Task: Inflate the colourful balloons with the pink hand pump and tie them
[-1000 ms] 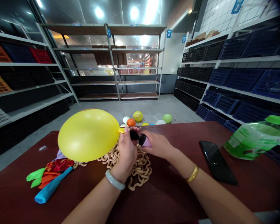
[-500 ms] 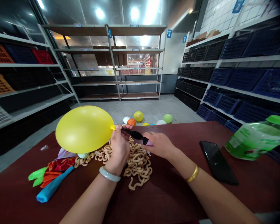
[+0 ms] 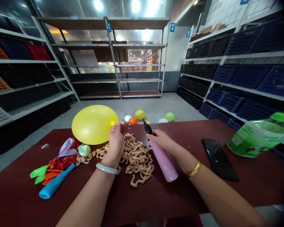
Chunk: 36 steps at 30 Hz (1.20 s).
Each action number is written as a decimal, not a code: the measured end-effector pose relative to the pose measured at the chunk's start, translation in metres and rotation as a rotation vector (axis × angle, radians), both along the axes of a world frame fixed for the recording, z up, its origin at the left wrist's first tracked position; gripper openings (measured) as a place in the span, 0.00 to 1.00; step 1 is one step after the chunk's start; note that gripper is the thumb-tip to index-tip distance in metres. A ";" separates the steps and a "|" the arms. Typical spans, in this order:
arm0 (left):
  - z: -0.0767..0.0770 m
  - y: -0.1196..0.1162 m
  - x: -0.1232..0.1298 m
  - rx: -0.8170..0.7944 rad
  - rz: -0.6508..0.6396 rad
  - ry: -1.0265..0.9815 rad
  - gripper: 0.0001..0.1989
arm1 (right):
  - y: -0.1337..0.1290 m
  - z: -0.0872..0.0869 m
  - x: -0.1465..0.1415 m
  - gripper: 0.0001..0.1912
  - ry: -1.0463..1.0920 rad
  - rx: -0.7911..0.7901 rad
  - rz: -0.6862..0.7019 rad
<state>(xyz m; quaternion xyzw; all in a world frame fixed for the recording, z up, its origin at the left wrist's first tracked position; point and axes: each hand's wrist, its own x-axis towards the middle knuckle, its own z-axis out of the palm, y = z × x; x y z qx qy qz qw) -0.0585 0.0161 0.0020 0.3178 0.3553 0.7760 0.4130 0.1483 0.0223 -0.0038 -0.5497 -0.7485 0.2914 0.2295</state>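
My left hand (image 3: 117, 138) pinches the neck of an inflated yellow balloon (image 3: 94, 124), which floats out to the left above the table. My right hand (image 3: 162, 139) is closed around a pink balloon pump (image 3: 164, 162) with a black nozzle (image 3: 146, 126); the nozzle points up and stands apart from the balloon. Beneath and between my hands lies a heap of beige curled links (image 3: 139, 157), some joined in a chain. Left of the heap are a flat blue balloon (image 3: 55, 183), green limp balloons (image 3: 39, 174) and a purple one (image 3: 66, 147).
On the dark red table (image 3: 191, 195) lie a black phone (image 3: 219, 159) and a green bottle (image 3: 257, 135) at the right. Several blown-up balloons, one of them orange (image 3: 133, 120), rest on the floor beyond. Shelves with crates (image 3: 241, 77) line the sides.
The pump nozzle has come out of the balloon's neck. My right hand has swung the pump upright, its pink body now showing. The balloon has shifted slightly right in view.
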 end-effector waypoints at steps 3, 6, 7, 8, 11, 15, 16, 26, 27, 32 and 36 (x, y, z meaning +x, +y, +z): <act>0.003 -0.003 0.002 -0.069 -0.036 0.001 0.12 | 0.009 -0.009 0.001 0.22 -0.087 -0.055 -0.001; 0.006 -0.008 0.007 -0.101 -0.088 0.021 0.12 | 0.013 -0.015 0.003 0.26 -0.235 -0.074 -0.017; 0.008 -0.009 0.008 -0.110 -0.109 0.018 0.12 | 0.013 -0.015 0.003 0.27 -0.286 -0.065 -0.022; 0.009 -0.011 0.009 -0.117 -0.133 0.007 0.12 | 0.013 -0.015 0.004 0.28 -0.332 -0.056 -0.019; 0.012 -0.015 0.011 -0.145 -0.233 -0.044 0.11 | 0.008 -0.012 0.006 0.31 -0.431 -0.040 0.004; 0.015 -0.020 0.012 -0.201 -0.350 -0.098 0.11 | -0.006 -0.003 0.004 0.29 -0.468 0.160 -0.059; 0.015 -0.021 0.013 -0.206 -0.372 -0.103 0.10 | -0.010 -0.001 0.003 0.25 -0.456 0.262 -0.052; 0.013 -0.021 0.024 -0.302 -0.409 0.030 0.12 | -0.011 -0.016 -0.001 0.06 -0.472 0.476 0.502; 0.013 -0.020 0.025 -0.285 -0.395 0.049 0.12 | -0.012 -0.017 -0.001 0.06 -0.477 0.473 0.506; 0.002 -0.012 0.021 -0.255 -0.348 0.189 0.16 | -0.014 -0.010 -0.004 0.03 -0.456 0.459 0.496; -0.008 -0.005 0.014 -0.235 -0.294 0.286 0.18 | -0.014 0.008 -0.001 0.03 -0.152 0.372 0.472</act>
